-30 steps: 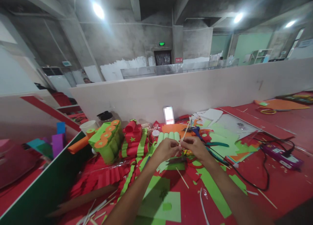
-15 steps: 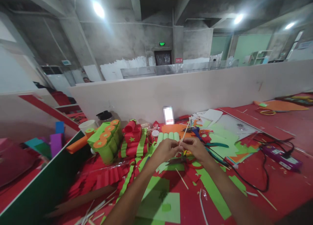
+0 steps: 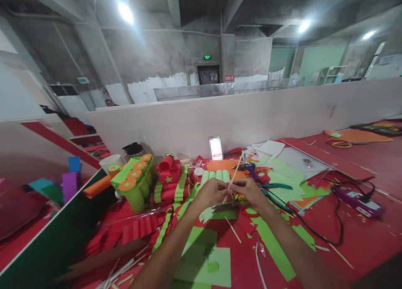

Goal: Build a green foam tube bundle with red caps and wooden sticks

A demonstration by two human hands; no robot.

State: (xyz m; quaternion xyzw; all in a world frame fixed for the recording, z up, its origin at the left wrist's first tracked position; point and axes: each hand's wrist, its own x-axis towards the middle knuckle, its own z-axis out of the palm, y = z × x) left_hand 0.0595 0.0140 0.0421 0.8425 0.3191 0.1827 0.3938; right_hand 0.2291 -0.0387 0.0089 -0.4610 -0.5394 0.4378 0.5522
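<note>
My left hand (image 3: 214, 193) and my right hand (image 3: 248, 190) meet above the middle of the table, fingertips pinched together. Between them runs a thin wooden stick (image 3: 238, 165), tilted, its top leaning right. Its lower end pokes out beneath the fingers; whether it is a single stick or two side by side I cannot tell. Just behind the hands lie light green rolls (image 3: 216, 175) in a row. Under them are green paper pieces (image 3: 224, 214) and a dark blade-like shape, partly covered. A loose stick (image 3: 233, 229) rests on the red tabletop nearer to me.
Green-and-orange rolled foam pieces (image 3: 135, 177) and a red rolled bundle (image 3: 172, 181) stand at left. A lit phone (image 3: 215, 148) leans on the white partition (image 3: 176, 124). Right of my hands are a blue glue gun (image 3: 250, 167), green-handled pliers (image 3: 276, 185) and a purple power strip (image 3: 359, 202) with a black cable.
Both hands stay pinched at the stick, with only a slight shift. The stick leans a little differently, and the whole view has drifted slightly.
</note>
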